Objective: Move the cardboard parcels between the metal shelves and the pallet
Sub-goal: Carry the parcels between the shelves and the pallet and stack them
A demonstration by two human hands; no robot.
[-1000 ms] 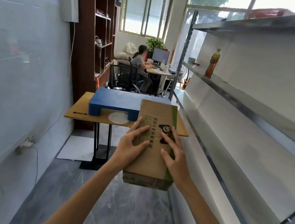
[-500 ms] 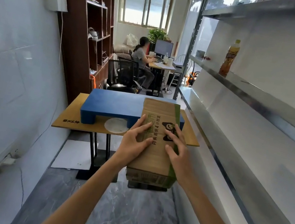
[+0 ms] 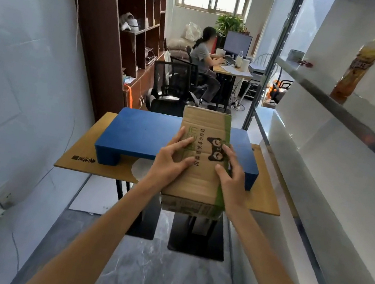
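Your aisle runs narrow between the wall point(image 3: 13, 98) on your left and the shelves point(image 3: 328, 92) on your right, the table point(image 3: 263, 200) bars it ahead, the pallet point(image 3: 142, 134) top lies free left of the parcel point(image 3: 199, 181) you carry, and a bottle point(image 3: 360, 67) stands on one shelf.

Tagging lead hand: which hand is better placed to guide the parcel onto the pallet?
Probably left. Both hands hold the parcel, but the left hand is over the bare pallet top; the right hand is near its right edge.
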